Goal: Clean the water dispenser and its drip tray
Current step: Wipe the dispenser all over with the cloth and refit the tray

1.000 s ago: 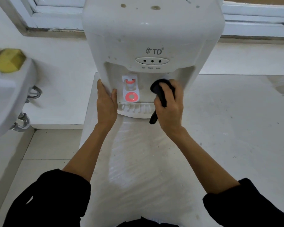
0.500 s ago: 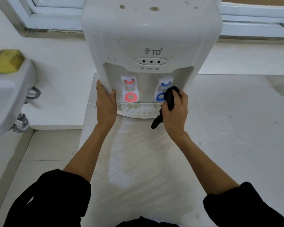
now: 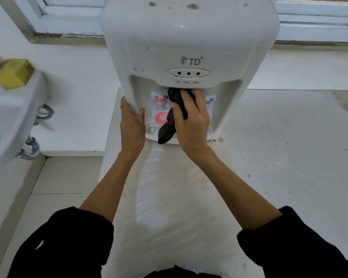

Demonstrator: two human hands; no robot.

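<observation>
Two hands work at the dispenser point(image 3: 189, 37): the left hand point(image 3: 132, 125) lies open against its seven-o'clock corner, the right hand point(image 3: 191, 119) clutches a black cloth point(image 3: 174, 109) between the taps.

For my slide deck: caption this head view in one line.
Right hand wipes the dispenser tap recess with a black cloth; left hand steadies it.

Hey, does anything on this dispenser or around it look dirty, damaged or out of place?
Yes. The dispenser has brownish spots on its top and small specks down its front. The counter to the right is scuffed with dark flecks, and a small brown mark sits by the dispenser's right foot. Nothing looks broken or spilled; the drip tray is mostly hidden by the cloth.
</observation>
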